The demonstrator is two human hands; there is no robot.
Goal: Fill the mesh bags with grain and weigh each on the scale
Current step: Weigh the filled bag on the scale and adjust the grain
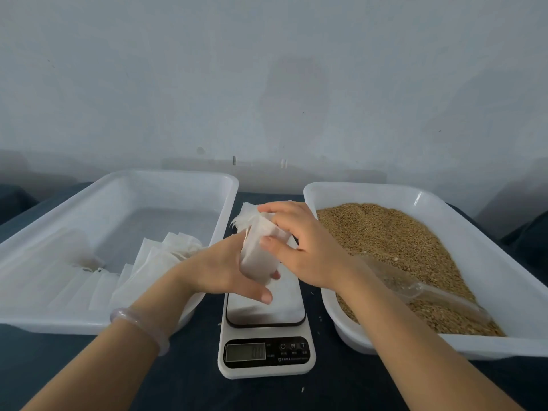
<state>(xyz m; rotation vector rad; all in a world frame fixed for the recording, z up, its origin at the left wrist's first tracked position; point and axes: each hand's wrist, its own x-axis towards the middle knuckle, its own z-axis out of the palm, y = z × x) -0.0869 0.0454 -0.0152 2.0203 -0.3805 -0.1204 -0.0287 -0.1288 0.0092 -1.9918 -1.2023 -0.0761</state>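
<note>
Both my hands hold one small white mesh bag above the white digital scale. My left hand cups the bag from below and the left, fingers curled round it. My right hand grips the bag's upper part near its gathered neck. Brown grain fills the white tray on the right, and a clear plastic scoop lies in it. More white mesh bags lie in the left white tray. The bag's contents are hidden.
The scale sits between the two trays on a dark blue table top. A few loose grains lie on the table near the scale. A pale wall stands behind the trays. More white bags lie behind the scale.
</note>
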